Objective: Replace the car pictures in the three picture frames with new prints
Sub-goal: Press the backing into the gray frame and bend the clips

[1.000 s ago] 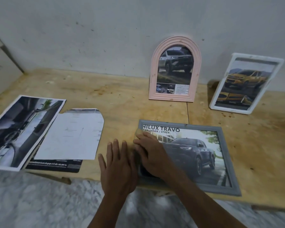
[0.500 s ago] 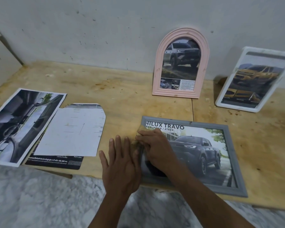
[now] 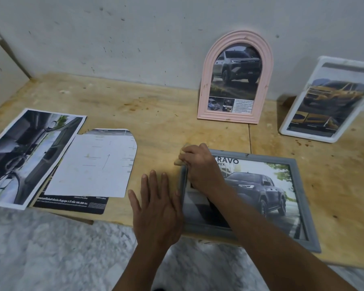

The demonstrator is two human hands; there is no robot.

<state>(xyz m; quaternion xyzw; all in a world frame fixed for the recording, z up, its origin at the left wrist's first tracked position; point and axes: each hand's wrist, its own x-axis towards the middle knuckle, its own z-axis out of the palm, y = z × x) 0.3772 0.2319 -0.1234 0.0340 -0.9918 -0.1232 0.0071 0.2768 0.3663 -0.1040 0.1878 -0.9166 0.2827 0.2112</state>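
Frames number three on the wooden board (image 3: 156,106). One grey frame (image 3: 303,202) lies flat near the front edge with a dark pickup print in it. One pink arched frame (image 3: 235,78) stands against the wall (image 3: 135,28) with a silver truck picture inside. One white frame (image 3: 328,101) leans back to the right of it, holding a yellow truck picture, well apart from the grey one.

Both of my hands are at the grey frame's left end. My left hand (image 3: 158,208) lies flat on the board, palm down, fingers spread and straight, its thumb side touching the frame's left rail. It holds nothing. My right hand (image 3: 202,166) is curled over the frame's upper left corner, covering part of the print's headline. Its fingers are bunched around something small and pale (image 3: 180,159) that sticks out past the corner; I cannot tell what it is, nor just how tightly I pinch it.

Loose sheets lie to the left, three that I can count. One large print (image 3: 27,156) shows a car interior and lies at the far left. One sheet with clipped top corners (image 3: 93,164) lies face down, blank side up, overlapping the large print's right edge. One dark sheet (image 3: 72,204) with white lettering peeks out from beneath the face-down one.

A grey marbled floor (image 3: 51,255) shows below the board's front edge.
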